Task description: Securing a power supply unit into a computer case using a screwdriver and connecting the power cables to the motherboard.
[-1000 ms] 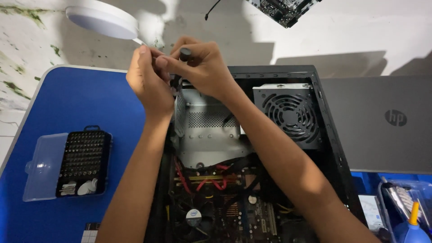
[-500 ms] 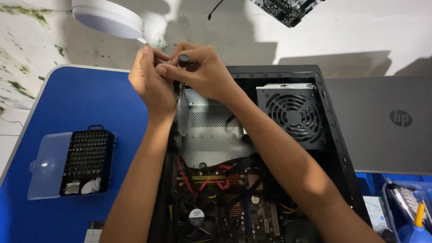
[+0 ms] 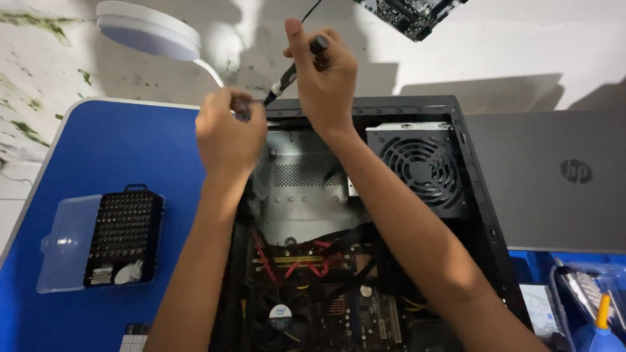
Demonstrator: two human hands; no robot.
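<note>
Slim black screwdriver (image 3: 291, 73) slants over far rim of open PC case (image 3: 486, 215); right hand (image 3: 324, 78) clamped round its handle, left hand (image 3: 228, 130) pinched shut at its tip; matte steel case, ribbed fan grille (image 3: 424, 171); bit set (image 3: 124, 236) left on blue mat (image 3: 124, 150).

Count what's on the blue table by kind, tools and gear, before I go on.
Computer case: 1
Laptop: 1
Bit set box: 1
Desk lamp: 1
Screwdriver, in the right hand: 1
Blue bottle: 1
Total: 6
</note>
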